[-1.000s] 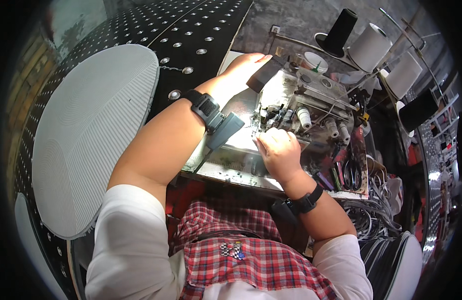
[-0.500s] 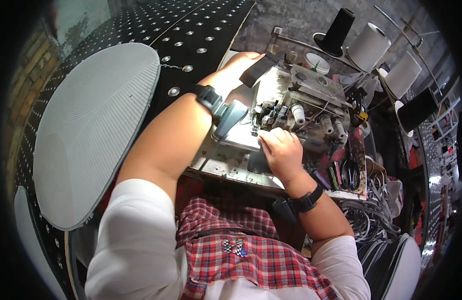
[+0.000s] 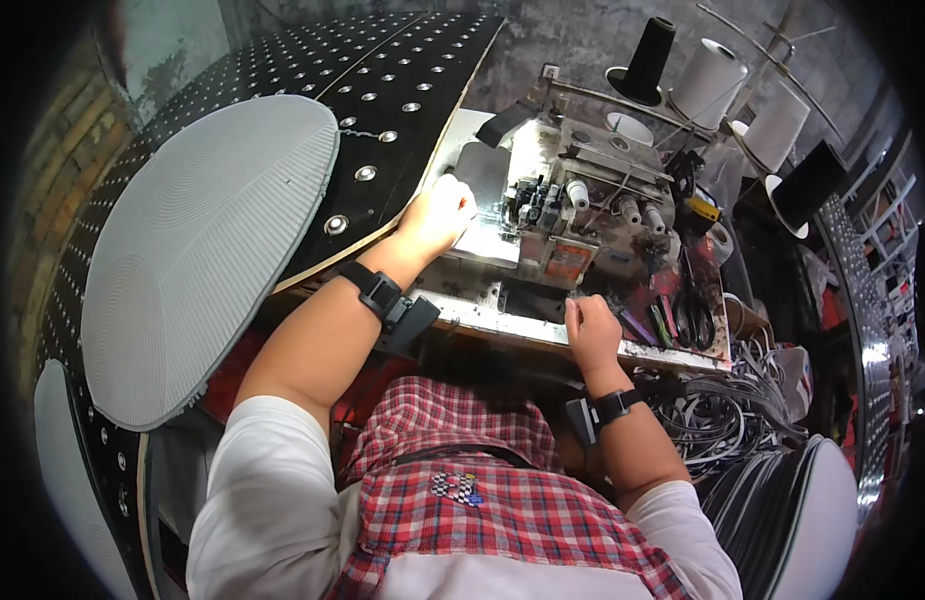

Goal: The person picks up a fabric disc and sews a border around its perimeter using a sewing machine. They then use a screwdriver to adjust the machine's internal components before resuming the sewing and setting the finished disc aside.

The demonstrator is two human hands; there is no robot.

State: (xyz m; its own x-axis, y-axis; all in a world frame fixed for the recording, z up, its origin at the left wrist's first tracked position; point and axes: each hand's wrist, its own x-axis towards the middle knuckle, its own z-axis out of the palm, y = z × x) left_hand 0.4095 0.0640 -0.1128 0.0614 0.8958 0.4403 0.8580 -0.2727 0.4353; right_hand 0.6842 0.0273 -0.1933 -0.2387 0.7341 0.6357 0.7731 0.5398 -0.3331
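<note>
An overlock sewing machine (image 3: 623, 165) with white tension knobs stands on the table, its needle area lit brightly. My left hand (image 3: 441, 215) is closed into a loose fist over the left edge of the lit white machine bed (image 3: 488, 245). Whatever its fingers may hold is hidden. Just beyond it lies a dark grey rounded flat piece (image 3: 481, 170). My right hand (image 3: 594, 330) is closed too, fingers curled at the table's front edge, beside a dark plate (image 3: 533, 299) set in the tabletop. I cannot make out anything between those fingers.
A grey ribbed oval pad (image 3: 213, 250) lies on the black studded table (image 3: 383, 75) at left. Black and white thread cones (image 3: 708, 85) stand behind the machine. Scissors (image 3: 695, 322) lie at the table's right. Below are tangled grey strips (image 3: 713, 410) and stacked oval pads (image 3: 783, 520).
My left hand has drawn back from behind the machine's left side toward me, and its fingers have curled. The right hand has moved from beside the needle area to the table's front edge.
</note>
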